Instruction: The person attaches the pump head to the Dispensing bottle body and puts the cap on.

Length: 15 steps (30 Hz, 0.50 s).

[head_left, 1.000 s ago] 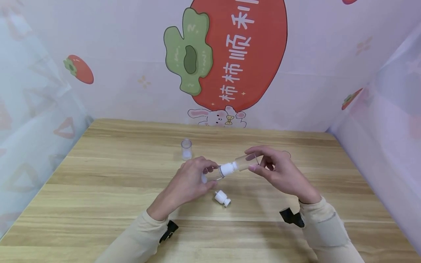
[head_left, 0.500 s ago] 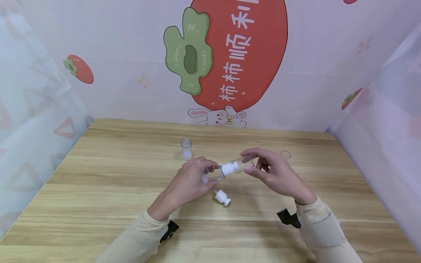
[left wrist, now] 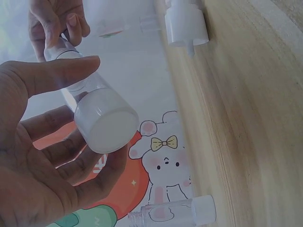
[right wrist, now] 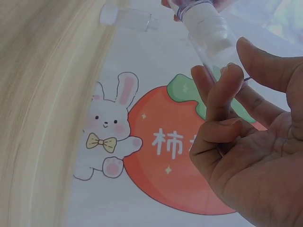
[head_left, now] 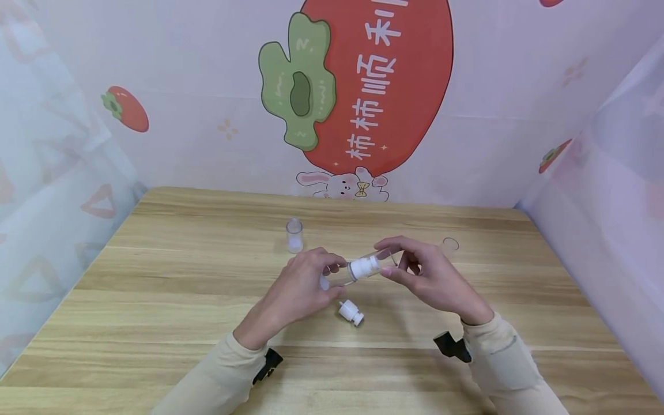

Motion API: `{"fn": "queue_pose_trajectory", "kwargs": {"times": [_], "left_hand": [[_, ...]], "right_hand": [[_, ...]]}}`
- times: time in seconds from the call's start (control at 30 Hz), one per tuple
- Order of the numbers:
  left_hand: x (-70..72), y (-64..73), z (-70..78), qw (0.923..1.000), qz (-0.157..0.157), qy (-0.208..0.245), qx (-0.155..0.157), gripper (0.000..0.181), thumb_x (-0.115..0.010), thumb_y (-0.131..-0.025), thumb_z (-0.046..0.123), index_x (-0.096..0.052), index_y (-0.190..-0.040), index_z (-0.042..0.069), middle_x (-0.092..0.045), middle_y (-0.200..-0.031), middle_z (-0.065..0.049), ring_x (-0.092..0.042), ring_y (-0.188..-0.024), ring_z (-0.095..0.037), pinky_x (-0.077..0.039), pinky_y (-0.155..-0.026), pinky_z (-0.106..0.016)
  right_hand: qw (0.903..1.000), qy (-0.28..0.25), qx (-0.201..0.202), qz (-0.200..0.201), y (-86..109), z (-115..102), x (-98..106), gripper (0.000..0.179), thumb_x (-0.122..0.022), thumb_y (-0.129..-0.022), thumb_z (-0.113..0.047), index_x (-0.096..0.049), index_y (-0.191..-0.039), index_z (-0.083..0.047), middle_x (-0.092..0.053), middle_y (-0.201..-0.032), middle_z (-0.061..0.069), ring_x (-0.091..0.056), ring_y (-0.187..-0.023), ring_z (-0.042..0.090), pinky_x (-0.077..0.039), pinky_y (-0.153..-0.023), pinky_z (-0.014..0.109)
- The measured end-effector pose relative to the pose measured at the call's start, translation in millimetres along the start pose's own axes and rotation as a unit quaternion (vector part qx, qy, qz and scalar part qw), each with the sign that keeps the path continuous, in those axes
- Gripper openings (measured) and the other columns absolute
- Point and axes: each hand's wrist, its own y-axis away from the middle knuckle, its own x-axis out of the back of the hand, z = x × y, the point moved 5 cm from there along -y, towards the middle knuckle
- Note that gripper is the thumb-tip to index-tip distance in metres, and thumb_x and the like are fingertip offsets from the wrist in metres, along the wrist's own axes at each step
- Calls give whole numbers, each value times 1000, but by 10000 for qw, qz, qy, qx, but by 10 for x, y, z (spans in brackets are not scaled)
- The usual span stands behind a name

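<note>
My left hand point(head_left: 303, 285) grips a clear bottle point(left wrist: 106, 120) with a white base, tilted up toward the right. A white pump top point(head_left: 364, 267) sits on the bottle's neck. My right hand point(head_left: 425, 275) pinches a clear cap point(head_left: 385, 261) between thumb and fingers. In the right wrist view, the cap point(right wrist: 215, 52) surrounds the pump, its rim near the bottle's shoulder. A loose white pump point(head_left: 351, 312) lies on the table just below the hands. Behind the left hand, a second clear bottle point(head_left: 294, 236) stands upright with its neck bare.
Another clear cap point(head_left: 451, 244) rests on the wooden table point(head_left: 155, 300) beyond the right hand. A printed cloth point(head_left: 207, 144) hangs behind the table, with pale cloth walls at both sides. Each wrist carries a black camera mount point(head_left: 452, 347).
My right hand has moved left and slightly down, sliding the clear cap from the pump's tip over the pump. The left hand and its bottle have hardly moved.
</note>
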Motion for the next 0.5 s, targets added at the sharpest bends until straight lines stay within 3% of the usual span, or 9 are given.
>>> {"fn": "queue_pose_trajectory", "kwargs": {"times": [0.3, 0.5], "left_hand": [[18, -8, 0, 9999, -84, 82, -28, 35, -90, -76, 13, -77, -108, 6, -70, -93, -4, -66, -87, -23, -52, -72, -37], [35, -9, -1, 9999, -107, 62, -62, 35, -90, -77, 15, -76, -108, 6, -70, -94, -3, -66, -87, -20, -53, -73, -36]], "right_hand": [[9999, -88, -46, -12, -15, -27, -54, 34, -76, -91, -8, -68, -124, -16, -71, -107, -3, -54, -64, 17, -42, -54, 26], [9999, -127, -62, -10, -29, -37, -104, 34, -77, -91, -9, -68, -123, -12, -65, -92, -2, -53, -63, 17, -41, -54, 27]]}}
